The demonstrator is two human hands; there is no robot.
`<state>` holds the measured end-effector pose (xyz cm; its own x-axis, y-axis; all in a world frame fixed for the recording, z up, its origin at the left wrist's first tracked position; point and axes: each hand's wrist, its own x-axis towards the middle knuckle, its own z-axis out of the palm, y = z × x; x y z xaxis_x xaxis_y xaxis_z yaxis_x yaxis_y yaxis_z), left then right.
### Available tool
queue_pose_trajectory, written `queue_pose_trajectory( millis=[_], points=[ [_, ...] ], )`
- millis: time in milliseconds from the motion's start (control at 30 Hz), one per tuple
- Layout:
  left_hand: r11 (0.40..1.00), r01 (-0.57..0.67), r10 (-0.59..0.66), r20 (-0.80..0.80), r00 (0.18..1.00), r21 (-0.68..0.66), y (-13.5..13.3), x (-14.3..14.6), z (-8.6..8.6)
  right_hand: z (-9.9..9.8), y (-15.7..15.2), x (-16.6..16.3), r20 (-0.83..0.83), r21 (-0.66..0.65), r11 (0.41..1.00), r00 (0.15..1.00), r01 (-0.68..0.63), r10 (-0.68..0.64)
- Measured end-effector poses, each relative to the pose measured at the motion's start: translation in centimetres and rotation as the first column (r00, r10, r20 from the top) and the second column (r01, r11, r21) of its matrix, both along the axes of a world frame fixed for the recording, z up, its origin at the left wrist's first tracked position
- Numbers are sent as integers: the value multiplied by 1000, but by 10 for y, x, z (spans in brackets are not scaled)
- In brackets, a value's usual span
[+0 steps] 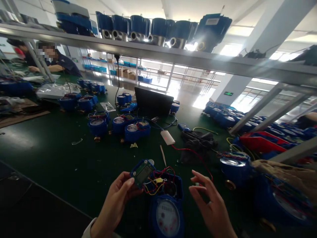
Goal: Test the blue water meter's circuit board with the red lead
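Observation:
A blue water meter (166,211) with a round dial stands in front of me on the dark green table (61,158). Its top is open, showing red, yellow and black wires (158,181). My left hand (116,201) is closed on the meter's lifted blue cover (142,172), which carries a green circuit board and tilts up to the left. My right hand (210,205) hovers open just right of the meter, fingers spread, holding nothing.
Several more blue meters (123,125) stand mid-table by a black laptop (153,102), a white device (167,137) with a red wire, and a dark cloth (198,142). More meters and a red tray (260,143) fill the right. A metal shelf (158,53) hangs overhead. Two people work at far left.

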<state>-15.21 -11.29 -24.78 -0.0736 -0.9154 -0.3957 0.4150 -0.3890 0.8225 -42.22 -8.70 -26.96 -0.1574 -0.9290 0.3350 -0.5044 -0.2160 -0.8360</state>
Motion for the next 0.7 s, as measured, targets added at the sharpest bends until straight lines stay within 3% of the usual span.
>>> queue_pose_trajectory(
  millis=[33,100,167,233,400,567,700],
  points=[
    [1000,-6,7,13,1000,-25,2,0,0,8,0,3,-126,-189,981,992,-41,18],
    [996,-16,21,55,998,-87,8,0,1,25,-3,15,-338,-427,877,938,-221,71],
    [988,-16,32,105,994,-153,14,-1,4,38,-9,28,-492,-496,782,864,-376,103],
    [981,-21,51,150,987,-191,18,-3,6,44,-14,38,-588,-487,745,802,-456,106],
    [977,-6,45,179,983,-212,21,-5,7,38,-18,42,-658,-489,738,752,-465,38],
    [974,9,34,185,982,-226,22,-9,6,36,-13,36,-616,-518,731,787,-445,43],
    [980,2,35,185,982,-200,21,-11,10,37,-11,39,-539,-522,761,840,-385,56]
  ],
)
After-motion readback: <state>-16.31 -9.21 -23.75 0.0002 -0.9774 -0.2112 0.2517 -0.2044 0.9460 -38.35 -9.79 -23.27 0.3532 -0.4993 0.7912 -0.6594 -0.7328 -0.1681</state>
